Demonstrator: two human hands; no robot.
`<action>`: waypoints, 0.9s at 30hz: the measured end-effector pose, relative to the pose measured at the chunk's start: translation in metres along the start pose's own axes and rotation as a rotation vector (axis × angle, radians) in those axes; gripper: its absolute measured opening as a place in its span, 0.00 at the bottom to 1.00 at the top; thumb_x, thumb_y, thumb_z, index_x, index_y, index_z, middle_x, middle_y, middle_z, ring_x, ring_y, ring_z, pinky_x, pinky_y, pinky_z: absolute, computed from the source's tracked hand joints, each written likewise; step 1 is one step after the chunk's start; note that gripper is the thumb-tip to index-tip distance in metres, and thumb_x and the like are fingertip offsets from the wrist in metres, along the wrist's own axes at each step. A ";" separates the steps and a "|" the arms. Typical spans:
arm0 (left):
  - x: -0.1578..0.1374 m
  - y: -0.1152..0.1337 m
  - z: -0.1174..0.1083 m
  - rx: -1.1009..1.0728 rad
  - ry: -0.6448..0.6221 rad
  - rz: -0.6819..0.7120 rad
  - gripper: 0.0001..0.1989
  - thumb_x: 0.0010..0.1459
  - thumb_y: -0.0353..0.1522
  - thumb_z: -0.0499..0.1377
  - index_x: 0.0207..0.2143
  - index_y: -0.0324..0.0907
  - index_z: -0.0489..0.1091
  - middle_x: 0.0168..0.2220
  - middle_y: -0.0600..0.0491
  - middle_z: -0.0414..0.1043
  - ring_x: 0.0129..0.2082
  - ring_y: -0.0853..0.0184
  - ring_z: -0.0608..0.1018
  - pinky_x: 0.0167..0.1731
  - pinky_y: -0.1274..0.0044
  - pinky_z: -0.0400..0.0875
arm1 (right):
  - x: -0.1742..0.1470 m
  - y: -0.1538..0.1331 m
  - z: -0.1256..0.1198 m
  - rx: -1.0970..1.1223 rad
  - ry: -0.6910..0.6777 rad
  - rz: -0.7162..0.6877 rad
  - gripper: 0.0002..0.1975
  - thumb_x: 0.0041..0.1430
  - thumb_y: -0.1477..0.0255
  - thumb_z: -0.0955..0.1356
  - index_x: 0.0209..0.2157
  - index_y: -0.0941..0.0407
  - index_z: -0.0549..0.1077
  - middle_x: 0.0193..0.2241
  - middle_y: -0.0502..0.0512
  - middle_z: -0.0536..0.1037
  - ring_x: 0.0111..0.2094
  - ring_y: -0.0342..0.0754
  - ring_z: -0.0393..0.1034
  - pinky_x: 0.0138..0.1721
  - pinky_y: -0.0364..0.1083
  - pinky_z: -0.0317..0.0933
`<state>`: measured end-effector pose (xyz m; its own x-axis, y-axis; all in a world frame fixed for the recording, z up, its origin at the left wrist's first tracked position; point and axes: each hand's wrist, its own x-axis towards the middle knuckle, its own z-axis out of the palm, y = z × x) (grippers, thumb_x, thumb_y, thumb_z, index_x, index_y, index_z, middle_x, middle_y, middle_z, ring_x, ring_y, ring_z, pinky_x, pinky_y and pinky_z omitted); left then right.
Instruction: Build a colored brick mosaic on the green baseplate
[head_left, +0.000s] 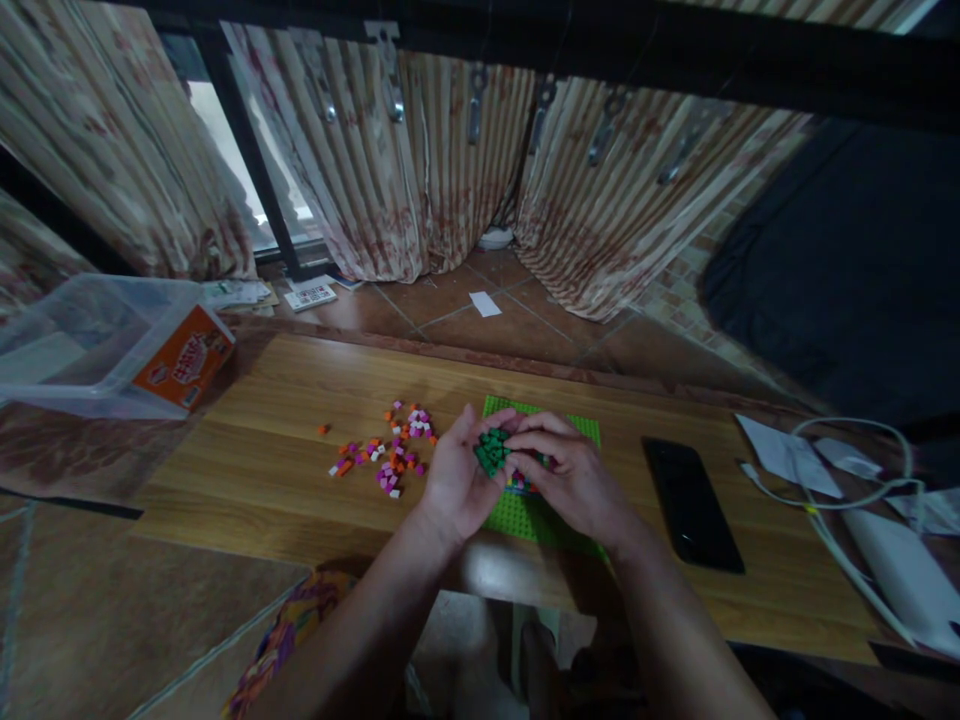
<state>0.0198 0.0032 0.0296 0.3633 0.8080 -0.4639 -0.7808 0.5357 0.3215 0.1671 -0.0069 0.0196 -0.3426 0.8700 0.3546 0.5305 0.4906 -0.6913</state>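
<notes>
- Head view: cupping a heap of green bricks (491, 453) in left hand (454, 485), palm turned up, fingers half curled around the far side, thumb spread away from the heap
- Holding right hand (574, 475) just beside the left, at the right edge of the heap, with thumb and index finger nearly together
- Impossible to see whether pinching a brick between those right fingertips or merely touching the heap
- Holding both hands over a lime baseplate (517, 515), laid flat on the table (255, 450)
- Blocking the middle of the baseplate with both hands; leaving in sight only a few coloured pieces (520, 484) below the heap, too small and shaded to count
- Scattered loose on the wood left of the left hand: orange, magenta and white bricks (395, 464), with one orange brick (323, 429) lying apart, farther left
- Lying to the right of the baseplate, well clear of the right hand: a black phone (691, 505)
- Crowding the table's right end: papers (787, 455), a looped white cable (906, 450) and a white box (904, 575)
- Standing beyond the table's left end: a clear tub (90, 385) with an orange label (185, 357)
- Hanging beyond the table: striped curtains (465, 180), with a white card (485, 304) on the tiles below
</notes>
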 end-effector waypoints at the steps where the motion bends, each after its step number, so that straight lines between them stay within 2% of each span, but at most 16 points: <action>1: 0.000 0.000 0.000 0.000 -0.002 -0.005 0.22 0.64 0.41 0.49 0.34 0.33 0.75 0.34 0.44 0.75 0.30 0.68 0.76 0.31 0.78 0.69 | 0.000 0.000 -0.001 0.011 0.007 0.005 0.07 0.60 0.72 0.67 0.37 0.51 0.78 0.40 0.54 0.75 0.44 0.48 0.70 0.46 0.49 0.64; 4: -0.001 0.001 0.001 0.002 0.009 -0.009 0.20 0.63 0.40 0.50 0.34 0.33 0.75 0.34 0.43 0.76 0.32 0.67 0.77 0.34 0.77 0.72 | 0.000 0.001 -0.007 0.045 0.058 0.061 0.07 0.60 0.69 0.67 0.36 0.50 0.79 0.39 0.54 0.76 0.42 0.48 0.71 0.44 0.49 0.65; 7: 0.001 0.004 -0.002 -0.001 0.084 0.029 0.18 0.63 0.37 0.51 0.32 0.33 0.74 0.33 0.42 0.76 0.34 0.65 0.78 0.38 0.75 0.74 | -0.002 0.010 -0.018 0.046 0.204 0.154 0.07 0.57 0.65 0.69 0.33 0.51 0.79 0.37 0.54 0.76 0.40 0.49 0.71 0.43 0.49 0.66; 9: 0.003 0.006 -0.005 -0.004 0.157 0.078 0.15 0.62 0.34 0.52 0.29 0.33 0.73 0.29 0.43 0.75 0.32 0.66 0.78 0.37 0.76 0.75 | -0.005 0.022 -0.025 0.036 0.300 0.233 0.08 0.54 0.63 0.70 0.31 0.52 0.79 0.36 0.54 0.76 0.40 0.50 0.72 0.43 0.50 0.66; 11: 0.006 0.008 -0.009 -0.006 0.204 0.116 0.14 0.62 0.32 0.52 0.27 0.34 0.72 0.26 0.45 0.74 0.29 0.69 0.77 0.35 0.78 0.75 | -0.009 0.036 -0.029 0.024 0.331 0.326 0.08 0.52 0.63 0.71 0.30 0.52 0.79 0.35 0.54 0.77 0.38 0.51 0.72 0.42 0.50 0.65; 13: 0.007 0.009 -0.010 0.001 0.212 0.120 0.14 0.62 0.31 0.52 0.26 0.34 0.72 0.25 0.46 0.73 0.27 0.70 0.76 0.32 0.80 0.75 | -0.012 0.046 -0.029 0.003 0.299 0.381 0.08 0.51 0.63 0.71 0.29 0.52 0.79 0.35 0.54 0.78 0.38 0.51 0.72 0.42 0.50 0.65; 17: 0.005 0.009 -0.009 0.032 0.212 0.096 0.15 0.62 0.31 0.52 0.26 0.33 0.72 0.26 0.45 0.74 0.26 0.71 0.76 0.31 0.81 0.74 | -0.012 0.053 -0.021 -0.020 0.219 0.377 0.08 0.50 0.63 0.71 0.28 0.52 0.79 0.35 0.54 0.78 0.40 0.51 0.72 0.44 0.50 0.65; 23: 0.003 0.011 -0.006 0.051 0.213 0.102 0.14 0.61 0.30 0.52 0.26 0.34 0.72 0.26 0.45 0.74 0.27 0.71 0.76 0.30 0.81 0.74 | -0.006 0.054 -0.010 -0.009 0.259 0.402 0.07 0.50 0.63 0.71 0.27 0.51 0.79 0.39 0.55 0.76 0.43 0.52 0.71 0.49 0.55 0.63; 27: 0.002 0.012 -0.005 0.069 0.225 0.108 0.13 0.61 0.29 0.53 0.27 0.34 0.72 0.26 0.46 0.74 0.26 0.71 0.76 0.29 0.81 0.74 | -0.004 0.059 -0.005 0.035 0.270 0.418 0.07 0.49 0.63 0.72 0.27 0.52 0.79 0.39 0.55 0.77 0.44 0.52 0.71 0.50 0.55 0.62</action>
<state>0.0086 0.0102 0.0280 0.1514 0.7908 -0.5931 -0.7697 0.4708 0.4312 0.2035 0.0186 -0.0195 0.1091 0.9757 0.1902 0.5517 0.0997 -0.8280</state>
